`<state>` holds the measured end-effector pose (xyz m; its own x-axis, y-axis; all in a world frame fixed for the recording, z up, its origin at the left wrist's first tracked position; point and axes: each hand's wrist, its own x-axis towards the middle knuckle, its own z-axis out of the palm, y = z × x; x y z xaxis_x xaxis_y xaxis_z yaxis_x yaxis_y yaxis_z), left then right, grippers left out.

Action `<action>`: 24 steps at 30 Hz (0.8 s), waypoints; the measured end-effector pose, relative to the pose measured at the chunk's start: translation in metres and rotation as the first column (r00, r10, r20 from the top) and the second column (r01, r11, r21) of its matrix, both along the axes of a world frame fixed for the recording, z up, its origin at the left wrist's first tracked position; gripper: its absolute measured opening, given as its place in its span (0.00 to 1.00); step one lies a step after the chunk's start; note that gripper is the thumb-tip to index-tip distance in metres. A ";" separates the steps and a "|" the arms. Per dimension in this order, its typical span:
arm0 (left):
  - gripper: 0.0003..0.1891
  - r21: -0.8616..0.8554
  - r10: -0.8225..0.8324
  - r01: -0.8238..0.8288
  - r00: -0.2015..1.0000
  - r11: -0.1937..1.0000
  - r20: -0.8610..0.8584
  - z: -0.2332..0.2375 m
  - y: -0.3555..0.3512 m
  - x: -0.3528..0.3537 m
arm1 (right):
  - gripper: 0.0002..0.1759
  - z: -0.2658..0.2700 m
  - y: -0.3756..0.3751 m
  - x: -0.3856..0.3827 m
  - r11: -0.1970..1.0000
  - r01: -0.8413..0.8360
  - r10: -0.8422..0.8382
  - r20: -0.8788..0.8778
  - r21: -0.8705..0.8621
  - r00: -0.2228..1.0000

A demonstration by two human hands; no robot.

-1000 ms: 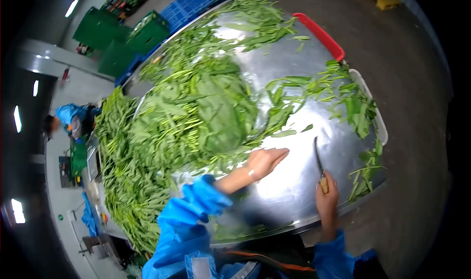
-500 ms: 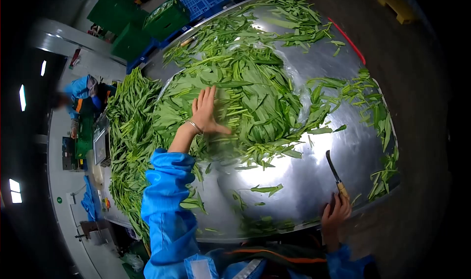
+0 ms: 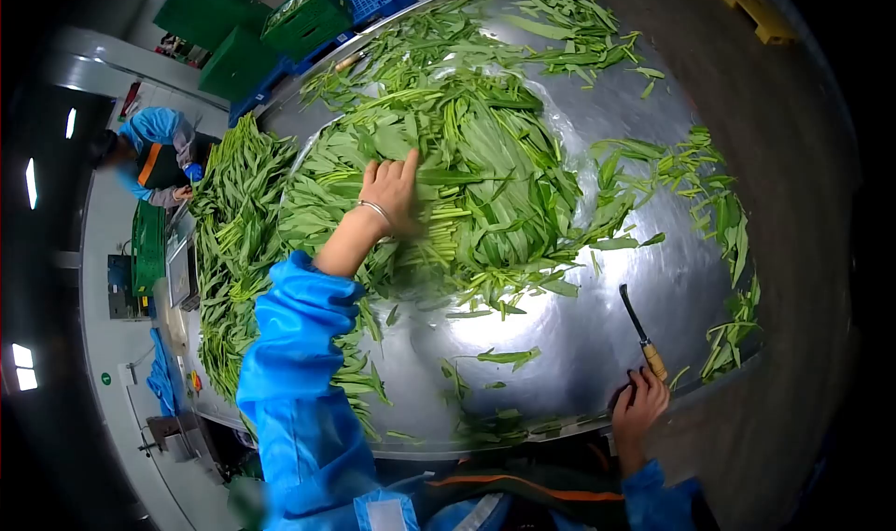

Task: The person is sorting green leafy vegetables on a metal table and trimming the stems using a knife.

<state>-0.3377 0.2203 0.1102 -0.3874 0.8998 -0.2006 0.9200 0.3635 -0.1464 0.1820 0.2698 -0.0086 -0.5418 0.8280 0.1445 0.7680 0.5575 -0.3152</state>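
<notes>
My left hand (image 3: 392, 193), with a bracelet at the wrist, rests on a large heap of green leafy stems (image 3: 495, 176). Its fingers are apart and point away from me; the underside is hidden, and I see nothing gripped. At the front right edge of the metal table (image 3: 569, 363), my right hand (image 3: 641, 406) lies with fingers outstretched beside the wooden handle of a curved knife (image 3: 644, 335). The fingertips are close to the handle, not wrapped round it. The dark blade lies on the metal. Clear plastic film (image 3: 565, 144) shows along the heap's right side.
A long pile of stems (image 3: 233, 251) lines the left side. Loose leaves (image 3: 723, 214) lie along the right edge. Another wooden handle (image 3: 349, 62) shows at the back. Green crates (image 3: 308, 22) stand beyond. A person in blue (image 3: 159, 144) works at the far left.
My left hand has shifted slightly over the heap, its thumb no longer stretched out to the right. My right hand and the knife have stayed nearly still. The other person has leaned further in.
</notes>
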 end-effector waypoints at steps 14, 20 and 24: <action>0.45 0.643 0.013 -0.363 0.877 0.674 0.481 0.069 -0.124 0.014 | 0.17 0.013 -0.003 -0.028 0.998 -0.061 0.055 -0.313 -0.009 0.948; 0.48 0.675 -0.061 -0.328 0.873 0.661 0.484 0.068 -0.142 0.013 | 0.50 0.075 -0.064 -0.260 0.305 -0.762 -0.007 -0.802 -0.571 0.598; 0.57 0.680 -0.064 -0.154 0.957 0.717 0.283 0.059 -0.155 0.010 | 0.55 0.101 -0.084 -0.384 0.134 -0.828 -0.468 -0.771 -0.544 0.431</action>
